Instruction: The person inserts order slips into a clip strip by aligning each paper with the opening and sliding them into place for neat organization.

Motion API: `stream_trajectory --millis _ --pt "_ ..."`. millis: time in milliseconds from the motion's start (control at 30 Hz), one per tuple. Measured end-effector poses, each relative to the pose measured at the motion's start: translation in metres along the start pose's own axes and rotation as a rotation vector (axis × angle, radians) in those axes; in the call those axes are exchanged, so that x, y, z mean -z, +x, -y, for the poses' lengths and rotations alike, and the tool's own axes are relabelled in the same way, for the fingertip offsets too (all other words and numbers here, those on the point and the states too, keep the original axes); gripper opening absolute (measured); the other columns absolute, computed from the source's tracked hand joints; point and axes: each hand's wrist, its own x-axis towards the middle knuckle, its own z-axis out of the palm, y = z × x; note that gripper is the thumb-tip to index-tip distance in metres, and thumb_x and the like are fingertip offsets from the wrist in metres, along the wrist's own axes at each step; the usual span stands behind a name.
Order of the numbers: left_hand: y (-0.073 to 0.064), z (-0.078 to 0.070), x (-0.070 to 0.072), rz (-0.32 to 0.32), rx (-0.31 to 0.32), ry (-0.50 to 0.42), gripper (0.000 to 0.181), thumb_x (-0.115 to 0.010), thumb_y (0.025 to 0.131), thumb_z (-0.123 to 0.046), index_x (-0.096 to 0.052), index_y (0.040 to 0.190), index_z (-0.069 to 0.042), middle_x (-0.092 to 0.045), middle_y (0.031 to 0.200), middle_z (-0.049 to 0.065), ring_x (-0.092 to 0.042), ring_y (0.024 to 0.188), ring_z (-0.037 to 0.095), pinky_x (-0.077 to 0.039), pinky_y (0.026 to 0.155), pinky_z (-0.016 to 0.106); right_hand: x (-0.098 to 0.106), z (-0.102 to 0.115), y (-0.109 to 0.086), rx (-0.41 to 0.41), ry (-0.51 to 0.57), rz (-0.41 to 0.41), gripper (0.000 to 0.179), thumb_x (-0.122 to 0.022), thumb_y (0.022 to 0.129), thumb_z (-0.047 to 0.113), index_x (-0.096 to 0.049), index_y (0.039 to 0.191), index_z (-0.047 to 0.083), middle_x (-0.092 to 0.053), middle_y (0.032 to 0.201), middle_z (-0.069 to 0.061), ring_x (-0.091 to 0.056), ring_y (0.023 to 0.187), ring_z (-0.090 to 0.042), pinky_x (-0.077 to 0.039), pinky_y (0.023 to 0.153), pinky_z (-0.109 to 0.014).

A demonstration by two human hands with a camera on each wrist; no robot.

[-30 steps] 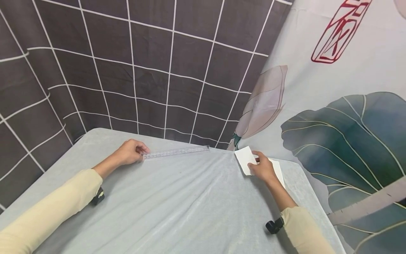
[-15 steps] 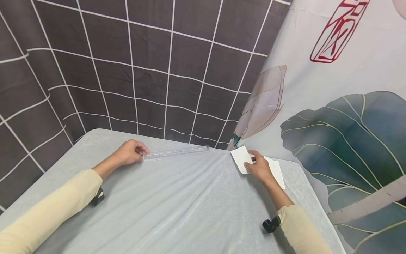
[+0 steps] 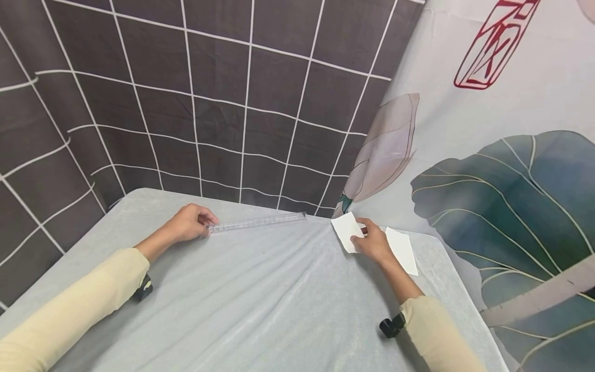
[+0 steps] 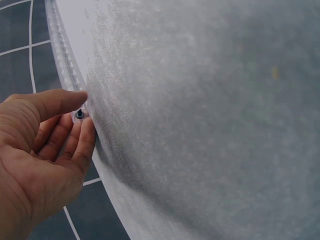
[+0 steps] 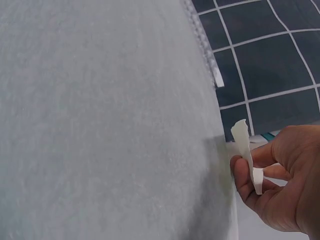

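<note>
In the head view a long, thin, clear plastic tube (image 3: 260, 222) lies near the back edge of the covered table. My left hand (image 3: 188, 223) is at its left end; in the left wrist view, thumb and fingertips pinch that end around a small dark round piece (image 4: 79, 114). Over at the back right, my right hand (image 3: 375, 244) holds a white piece of paper (image 3: 345, 231) between thumb and fingers. The right wrist view shows this paper (image 5: 241, 136) edge-on, bent, with an uneven top edge. A second white piece of paper (image 3: 402, 253) lies on the table just right of that hand.
A pale grey cloth (image 3: 241, 299) covers the table, with creases fanning from the back edge. Behind hangs a dark curtain with white grid lines (image 3: 223, 124). To the right is a white curtain with a lotus leaf print (image 3: 520, 196).
My right hand has moved a little left with its paper, leaving more of the second paper visible and a gap between them. My left hand and the clear tube stay put.
</note>
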Motion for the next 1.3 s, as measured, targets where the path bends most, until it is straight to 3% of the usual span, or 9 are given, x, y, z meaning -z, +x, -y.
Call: stream_trajectory --millis 200,667,1033,1133,1300 --pt "0.001 -0.001 -0.001 -0.001 0.000 0.005 0.039 -0.082 0.075 0.009 -0.083 0.113 0.005 -0.082 0.107 0.020 -0.075 0.101 0.031 -0.062 0.092 0.046 -0.003 -0.005 0.007 0.029 0.017 0.001 0.069 -0.073 0.101 0.014 -0.050 0.164 -0.002 -0.067 0.140 -0.040 -0.073 0.119 -0.050 -0.065 0.094 -0.053" --pt "-0.002 0.000 0.000 -0.001 0.003 -0.012 0.040 -0.079 0.074 0.012 -0.082 0.113 0.007 -0.082 0.105 0.021 -0.074 0.099 0.030 -0.059 0.085 0.035 -0.009 0.009 -0.001 0.046 -0.006 0.012 0.067 -0.070 0.104 0.012 -0.048 0.165 -0.003 -0.065 0.144 -0.039 -0.070 0.130 -0.052 -0.063 0.101 -0.058" --pt "-0.002 -0.003 0.001 -0.002 0.015 -0.011 0.041 -0.080 0.073 0.011 -0.082 0.113 0.007 -0.082 0.105 0.021 -0.074 0.098 0.029 -0.058 0.084 0.033 -0.011 0.016 0.000 0.062 0.012 0.031 0.067 -0.070 0.102 0.010 -0.049 0.164 -0.005 -0.068 0.140 -0.040 -0.073 0.121 -0.049 -0.064 0.096 -0.053" --pt "-0.002 -0.004 0.001 0.001 0.016 -0.008 0.041 -0.080 0.073 0.011 -0.082 0.113 0.007 -0.082 0.105 0.020 -0.074 0.098 0.029 -0.059 0.085 0.034 -0.014 0.009 0.008 0.061 0.026 0.037 0.068 -0.072 0.101 0.011 -0.050 0.164 -0.004 -0.068 0.139 -0.040 -0.073 0.120 -0.050 -0.065 0.093 -0.052" --pt "-0.002 -0.005 0.001 0.002 0.017 -0.006 0.040 -0.081 0.074 0.012 -0.082 0.113 0.007 -0.081 0.105 0.021 -0.074 0.099 0.030 -0.062 0.089 0.042 -0.032 -0.025 0.040 0.092 -0.013 -0.014 0.067 -0.075 0.098 0.016 -0.056 0.161 0.001 -0.073 0.132 -0.033 -0.075 0.112 -0.043 -0.065 0.080 -0.045"
